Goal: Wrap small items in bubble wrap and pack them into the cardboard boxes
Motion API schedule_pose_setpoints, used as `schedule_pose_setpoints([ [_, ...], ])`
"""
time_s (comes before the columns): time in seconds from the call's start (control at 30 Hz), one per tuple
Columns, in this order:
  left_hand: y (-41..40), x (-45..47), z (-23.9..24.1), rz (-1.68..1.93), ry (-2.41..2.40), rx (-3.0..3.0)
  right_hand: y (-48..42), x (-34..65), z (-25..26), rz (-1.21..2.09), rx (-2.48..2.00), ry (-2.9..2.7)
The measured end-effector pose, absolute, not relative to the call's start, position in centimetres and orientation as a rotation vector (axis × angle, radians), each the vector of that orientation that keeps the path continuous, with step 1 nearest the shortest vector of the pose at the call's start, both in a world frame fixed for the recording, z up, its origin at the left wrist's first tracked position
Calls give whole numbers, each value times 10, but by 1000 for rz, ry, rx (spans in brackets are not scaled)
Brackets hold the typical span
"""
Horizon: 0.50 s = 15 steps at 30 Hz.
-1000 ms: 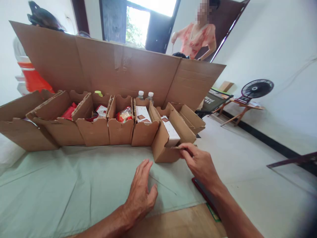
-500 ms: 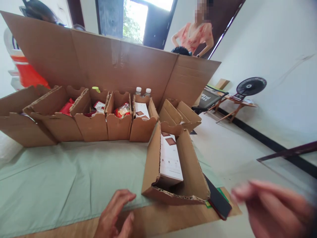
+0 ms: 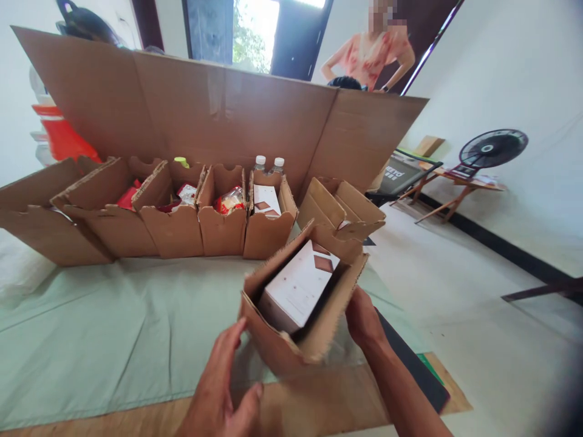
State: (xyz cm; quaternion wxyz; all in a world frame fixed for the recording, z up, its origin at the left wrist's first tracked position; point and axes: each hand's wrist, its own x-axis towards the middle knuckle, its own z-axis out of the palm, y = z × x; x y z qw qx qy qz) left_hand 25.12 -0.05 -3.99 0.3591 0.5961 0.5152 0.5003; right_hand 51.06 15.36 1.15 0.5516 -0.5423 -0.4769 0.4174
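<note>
An open-topped cardboard bin sits at an angle near the table's front, and a white printed box lies inside it. My right hand grips the bin's right side from outside; its fingertips are hidden behind the wall. At the bin's near left corner is my left hand, thumb and fingers apart, the fingertips at or very close to the cardboard. A dark flat slab lies by my right forearm at the table's edge.
Behind stands a row of cardboard bins holding packets and another white box. Two more bins stand right of it. A tall cardboard screen closes off the back. Beyond are a person and a fan.
My right hand has come in from the right onto the bin's side. The bin has turned, its near end swinging left, with the white box inside. My left hand has moved slightly right.
</note>
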Motion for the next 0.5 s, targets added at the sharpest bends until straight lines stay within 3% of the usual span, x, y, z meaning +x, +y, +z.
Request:
schedule_pose_setpoints([
  [0.23, 79, 209, 11, 1251, 1373, 1442, 98, 486, -11, 1083, -1238, -1236],
  [0.5, 134, 201, 5, 1266, 1382, 1448, 116, 463, -27, 1034, -1200, -1103],
])
